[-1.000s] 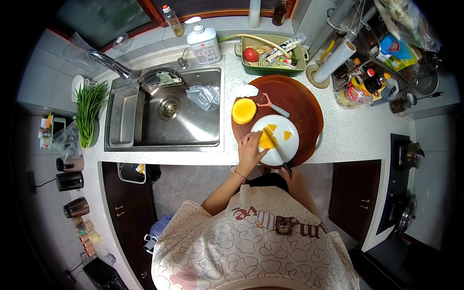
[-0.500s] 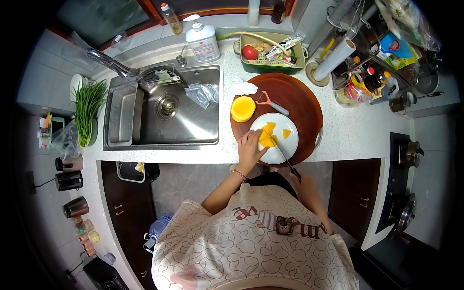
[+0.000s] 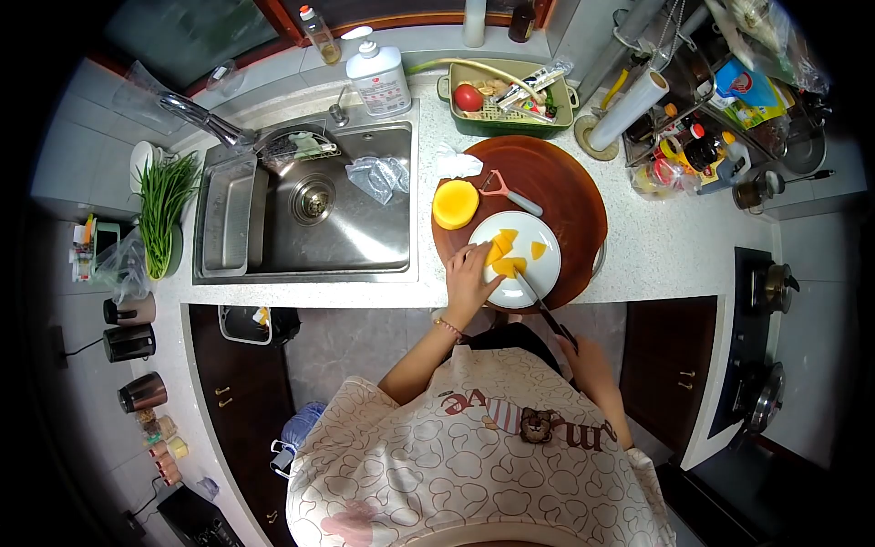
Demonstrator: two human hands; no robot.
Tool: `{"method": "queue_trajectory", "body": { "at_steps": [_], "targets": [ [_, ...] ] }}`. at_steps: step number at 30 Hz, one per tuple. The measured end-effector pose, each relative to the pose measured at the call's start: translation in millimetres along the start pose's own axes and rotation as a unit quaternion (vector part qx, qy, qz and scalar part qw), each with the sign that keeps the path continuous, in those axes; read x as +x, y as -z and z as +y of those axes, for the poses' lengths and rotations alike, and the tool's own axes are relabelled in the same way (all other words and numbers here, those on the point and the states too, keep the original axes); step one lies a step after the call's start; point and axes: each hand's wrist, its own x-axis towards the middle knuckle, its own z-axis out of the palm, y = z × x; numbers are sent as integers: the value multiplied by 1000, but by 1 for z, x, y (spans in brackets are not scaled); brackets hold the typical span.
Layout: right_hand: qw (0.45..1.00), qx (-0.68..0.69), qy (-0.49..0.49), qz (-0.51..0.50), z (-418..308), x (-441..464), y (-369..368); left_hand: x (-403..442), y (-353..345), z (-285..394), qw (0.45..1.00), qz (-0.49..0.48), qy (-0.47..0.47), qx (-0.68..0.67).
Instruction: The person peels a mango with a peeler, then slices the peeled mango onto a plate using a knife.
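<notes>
On a white plate (image 3: 536, 284) lie several yellow wedges (image 3: 539, 248) of a peeled fruit or vegetable, kind unclear. My left hand (image 3: 468, 283) reaches over the plate's left edge, fingers and thumb curled against a yellow wedge (image 3: 504, 266). In my right hand (image 3: 591, 363), below the counter's front edge, is the dark handle of a knife (image 3: 536, 298). Its blade slants over the plate, the tip touching or just beside that wedge. A larger round yellow chunk (image 3: 456, 204) sits on the round brown board (image 3: 576, 205), next to a peeler (image 3: 510, 193).
Left of the board is a steel sink (image 3: 355, 239) with a crumpled plastic bag (image 3: 379, 178). Behind the board stands a green basket (image 3: 516, 126) holding a tomato (image 3: 468, 98). Bottles (image 3: 704, 150) crowd the right corner; green stalks (image 3: 164, 210) lie at the left.
The knife and my right hand have drawn back slightly toward my body and to the right. The wedges under my left hand have separated a little.
</notes>
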Motion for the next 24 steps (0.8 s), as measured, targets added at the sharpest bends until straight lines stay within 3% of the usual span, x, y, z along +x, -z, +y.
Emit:
{"method": "queue_trajectory", "body": {
  "at_steps": [24],
  "targets": [
    [996,23,76,36,-11,15,7,-1,0,-3,1000,-9,-13,9]
  ]
}}
